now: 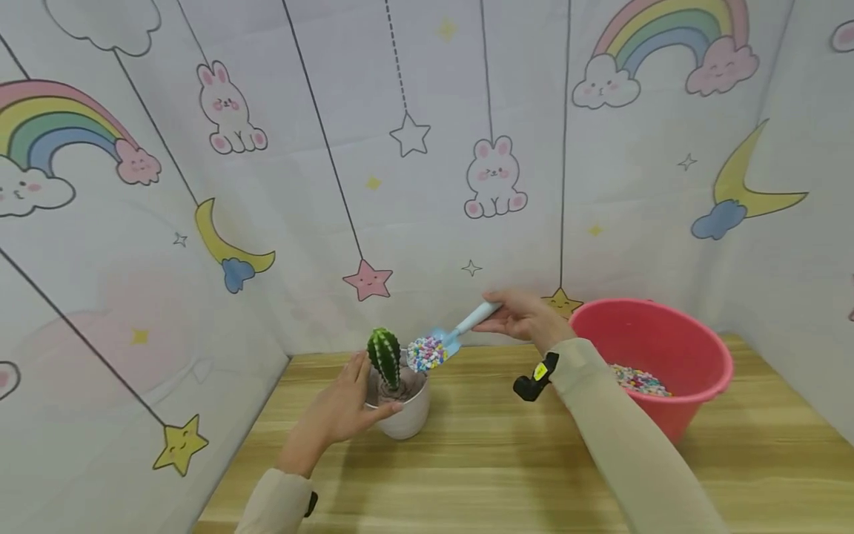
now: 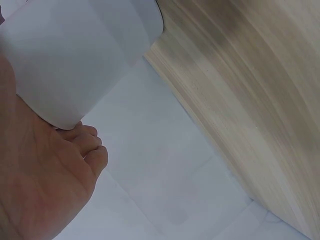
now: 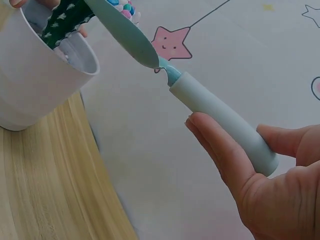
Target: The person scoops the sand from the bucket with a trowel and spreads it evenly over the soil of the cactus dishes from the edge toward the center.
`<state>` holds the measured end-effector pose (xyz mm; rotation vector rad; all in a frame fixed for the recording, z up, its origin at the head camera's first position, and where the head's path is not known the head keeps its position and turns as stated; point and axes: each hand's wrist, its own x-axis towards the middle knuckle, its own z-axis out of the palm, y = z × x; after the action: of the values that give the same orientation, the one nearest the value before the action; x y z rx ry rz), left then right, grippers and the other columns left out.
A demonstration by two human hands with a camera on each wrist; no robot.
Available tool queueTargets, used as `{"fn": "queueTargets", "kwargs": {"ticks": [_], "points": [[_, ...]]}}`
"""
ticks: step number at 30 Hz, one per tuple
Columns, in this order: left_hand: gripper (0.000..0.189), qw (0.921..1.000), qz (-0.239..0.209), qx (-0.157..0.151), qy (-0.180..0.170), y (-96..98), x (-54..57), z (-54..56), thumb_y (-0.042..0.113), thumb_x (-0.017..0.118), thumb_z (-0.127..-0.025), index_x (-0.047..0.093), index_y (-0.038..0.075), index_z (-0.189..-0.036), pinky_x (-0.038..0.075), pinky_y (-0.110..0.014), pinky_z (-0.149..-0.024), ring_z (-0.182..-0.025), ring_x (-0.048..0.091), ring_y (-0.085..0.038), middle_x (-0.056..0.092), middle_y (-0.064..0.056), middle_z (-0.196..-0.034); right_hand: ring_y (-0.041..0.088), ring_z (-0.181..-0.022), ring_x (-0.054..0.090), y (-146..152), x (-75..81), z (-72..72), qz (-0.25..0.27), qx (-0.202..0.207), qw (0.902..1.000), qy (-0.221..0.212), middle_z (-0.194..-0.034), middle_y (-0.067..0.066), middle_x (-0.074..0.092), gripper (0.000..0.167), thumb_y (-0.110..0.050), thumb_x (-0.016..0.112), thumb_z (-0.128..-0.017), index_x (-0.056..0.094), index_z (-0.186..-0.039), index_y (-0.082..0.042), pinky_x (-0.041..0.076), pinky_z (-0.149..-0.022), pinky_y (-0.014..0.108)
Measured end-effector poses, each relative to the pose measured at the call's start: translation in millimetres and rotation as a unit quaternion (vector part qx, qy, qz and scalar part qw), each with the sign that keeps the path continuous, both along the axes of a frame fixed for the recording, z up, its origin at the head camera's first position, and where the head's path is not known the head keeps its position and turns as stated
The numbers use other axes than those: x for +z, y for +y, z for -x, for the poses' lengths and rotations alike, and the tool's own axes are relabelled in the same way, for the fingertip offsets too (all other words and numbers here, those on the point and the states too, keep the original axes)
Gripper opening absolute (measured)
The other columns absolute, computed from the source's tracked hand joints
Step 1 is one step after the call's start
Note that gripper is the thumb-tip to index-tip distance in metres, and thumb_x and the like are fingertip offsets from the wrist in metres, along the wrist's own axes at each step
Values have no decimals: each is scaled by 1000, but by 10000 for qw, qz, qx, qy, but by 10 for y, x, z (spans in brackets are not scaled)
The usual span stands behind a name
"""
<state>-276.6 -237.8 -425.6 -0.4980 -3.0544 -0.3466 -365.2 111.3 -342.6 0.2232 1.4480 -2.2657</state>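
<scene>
A green cactus [image 1: 385,359] stands in a white flowerpot [image 1: 408,417] on the table. My left hand [image 1: 340,399] holds the pot at its rim, thumb along the near side and fingers at the left. The left wrist view has the pot's white wall [image 2: 85,55] against that palm. Between thumb and fingers, my right hand [image 1: 523,320] grips the pale handle [image 3: 220,122] of a small light-blue shovel [image 1: 448,340]. Multicoloured beads [image 1: 427,354] are heaped on its blade, which is tilted toward the pot, close over the right side of the rim.
A large pink-red bucket [image 1: 717,363] stands at the right of the wooden table [image 1: 480,460], with more coloured beads [image 1: 640,380] inside. My right forearm passes in front of the bucket. Behind and at the sides hangs a white printed curtain [image 1: 434,222].
</scene>
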Motion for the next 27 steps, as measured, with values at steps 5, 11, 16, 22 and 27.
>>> {"fn": "queueTargets", "kwargs": {"ticks": [5, 11, 16, 22, 27], "points": [[123, 10000, -41, 18, -11, 16, -4, 1, 83, 56, -90, 15, -4, -166, 30, -59, -129, -164, 16, -41, 12, -23, -176, 50, -141, 52, -73, -83, 11, -66, -113, 9999, -57, -153, 38, 47, 13, -13, 55, -109, 56, -118, -3, 50, -113, 52], [122, 10000, -73, 13, 18, 23, -7, -7, 82, 57, -90, 16, -4, -165, 29, -57, -130, -165, 15, -40, 12, -23, -176, 51, -141, 52, -169, -143, 25, -143, -205, 9997, -67, -152, 39, 48, 13, -13, 55, -109, 55, -117, -3, 47, -117, 54], [121, 9999, -101, -7, 51, 22, -11, -1, 81, 57, -91, 17, -5, -165, 30, -57, -130, -164, 16, -40, 13, -23, -176, 50, -138, 54, -218, -186, 12, -388, -267, 9989, 70, -150, 41, 50, 23, -14, 54, -110, 53, -127, 1, 53, -109, 53], [121, 9999, -98, 18, 87, 18, -7, 10, 81, 57, -91, 17, -5, -165, 29, -55, -130, -164, 17, -40, 14, -23, -176, 51, -134, 57, -281, -212, 0, -476, -455, 9977, 185, -146, 41, 52, 24, -14, 56, -109, 54, -126, 3, 56, -103, 52], [122, 9999, -126, 72, 2, 9, -13, 2, 82, 57, -90, 16, -4, -166, 29, -56, -130, -165, 16, -39, 12, -22, -176, 50, -131, 59, -334, -192, -10, -604, -556, 9962, 294, -142, 42, 56, 24, -14, 58, -108, 55, -123, 4, 57, -100, 52]]}}
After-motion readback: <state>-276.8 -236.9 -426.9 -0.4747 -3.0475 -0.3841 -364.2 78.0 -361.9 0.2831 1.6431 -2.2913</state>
